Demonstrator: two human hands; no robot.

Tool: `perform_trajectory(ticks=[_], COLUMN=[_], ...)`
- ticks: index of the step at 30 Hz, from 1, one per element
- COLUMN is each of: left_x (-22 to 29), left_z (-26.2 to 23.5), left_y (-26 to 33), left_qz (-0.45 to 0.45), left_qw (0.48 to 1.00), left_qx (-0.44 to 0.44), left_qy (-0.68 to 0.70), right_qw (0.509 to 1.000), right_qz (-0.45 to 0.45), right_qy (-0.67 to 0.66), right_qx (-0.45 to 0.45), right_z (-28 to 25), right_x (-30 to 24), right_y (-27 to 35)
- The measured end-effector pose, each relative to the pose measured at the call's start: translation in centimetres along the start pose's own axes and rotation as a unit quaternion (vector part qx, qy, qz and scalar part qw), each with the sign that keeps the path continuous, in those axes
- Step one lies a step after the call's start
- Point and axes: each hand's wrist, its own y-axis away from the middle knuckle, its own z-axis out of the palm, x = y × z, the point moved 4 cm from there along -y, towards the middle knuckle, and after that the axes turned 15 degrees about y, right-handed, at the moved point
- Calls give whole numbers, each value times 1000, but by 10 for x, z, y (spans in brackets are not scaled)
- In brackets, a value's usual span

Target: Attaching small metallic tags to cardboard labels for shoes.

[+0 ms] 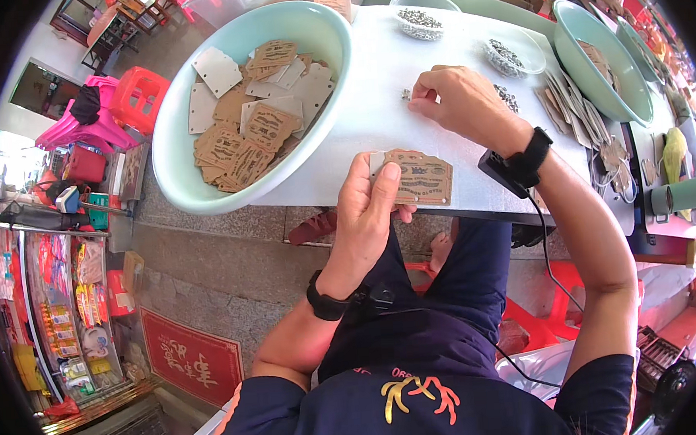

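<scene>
Plainly, brown tag (425,177) near table edge (479,210), open tabletop (376,92) between hands (363,199) (465,107).

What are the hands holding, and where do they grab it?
The left hand holds a brown printed tag by its left end, thumb on top. Whether the right hand pinches anything can't be told.

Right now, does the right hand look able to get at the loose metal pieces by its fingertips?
Probably yes: the right hand is close beside the loose metal pieces, with nothing visible between.

Left fingers (386,183) pinch; right fingers (424,110) curl inward.
</scene>
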Motion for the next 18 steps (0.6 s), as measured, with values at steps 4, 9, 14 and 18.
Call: perform_trajectory(ticks=[4, 9, 14, 18], left_x=[1, 2, 2, 4], left_z=[1, 2, 1, 5], left_y=[0, 0, 1, 1], left_qz=[-6, 6, 9, 10], left_qw=[1000, 1000, 1000, 999], left_qx=[0, 8, -4, 0], left_qy=[1, -4, -11, -47], right_qw=[999, 998, 997, 993], right_qz=[6, -14, 3, 28], right_qy=[40, 64, -55, -51], right_qx=[30, 18, -51, -103], right_z=[6, 4, -8, -12], right_x=[-3, -2, 7, 8], right_y=[-5, -8, 7, 22])
